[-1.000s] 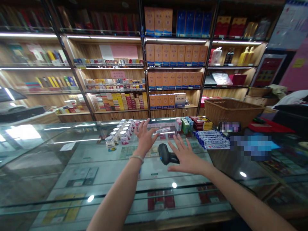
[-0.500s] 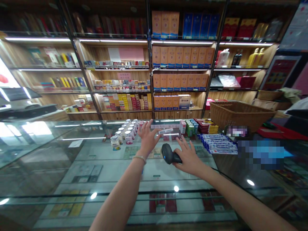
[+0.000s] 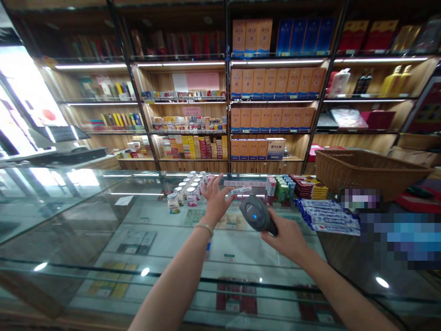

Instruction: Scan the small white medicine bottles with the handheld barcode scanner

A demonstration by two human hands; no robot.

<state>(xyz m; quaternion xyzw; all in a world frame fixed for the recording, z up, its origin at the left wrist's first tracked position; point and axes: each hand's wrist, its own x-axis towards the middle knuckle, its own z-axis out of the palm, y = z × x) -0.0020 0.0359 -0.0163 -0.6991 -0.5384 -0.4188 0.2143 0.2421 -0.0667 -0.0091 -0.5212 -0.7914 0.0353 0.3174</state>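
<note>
My left hand [image 3: 217,202] is over the glass counter, its thumb and a finger pinching the near end of a slim white pack [image 3: 241,190], other fingers raised and spread. What kind of pack it is cannot be read. A pale band circles the left wrist. My right hand [image 3: 287,236] is wrapped around the handle of a dark grey barcode scanner [image 3: 257,214], which has a lit blue light on top. The scanner's head points toward the pack, a short gap apart from it. Left of my left hand stand several small white-lidded jars [image 3: 191,196].
On the glass counter [image 3: 193,248], right of the pack, are small cartons [image 3: 282,191], red and yellow packets [image 3: 310,186] and blue-white wrapped sticks [image 3: 327,216]. A wicker basket [image 3: 372,170] stands farther right. Shelves of boxes [image 3: 275,119] line the back.
My right hand has closed around the scanner, whose head is now raised and turned toward the pack; its fingers were spread before. The left hand still pinches the pack. The view has shifted left.
</note>
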